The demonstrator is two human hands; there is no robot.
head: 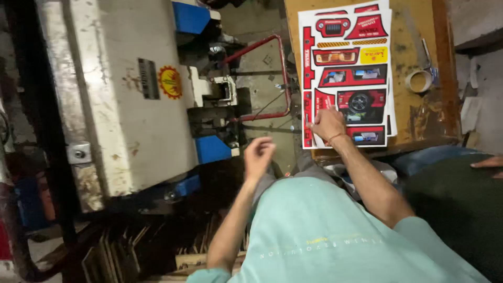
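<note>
Printed sheets (pixel 348 68), mostly red with toy-car style panels on white card, sit stacked on a worn yellowish desk (pixel 408 105) at the upper right of the view. Right hand (pixel 327 124) is pressed down on the lower left corner of the top sheet, fingers bent and resting flat-ish on the card, so it's touching the stack rather than lifting it as far as I can see. Most of the sheet stretches away above and to the right of that hand.

Left hand (pixel 258 155) hangs in the air well apart from the sheets, lower and further left, over the gap between the desk and the machine. Fingers are loosely curled with nothing in them.

Big grimy grey press machine (pixel 120 99) fills the left side, with blue blocks and a red bent bar (pixel 280 78) sticking out toward the desk. Roll of tape (pixel 419 81) lies on the desk just right of the sheets. Someone else's hand (pixel 487 163) peeks in at the far right edge.
</note>
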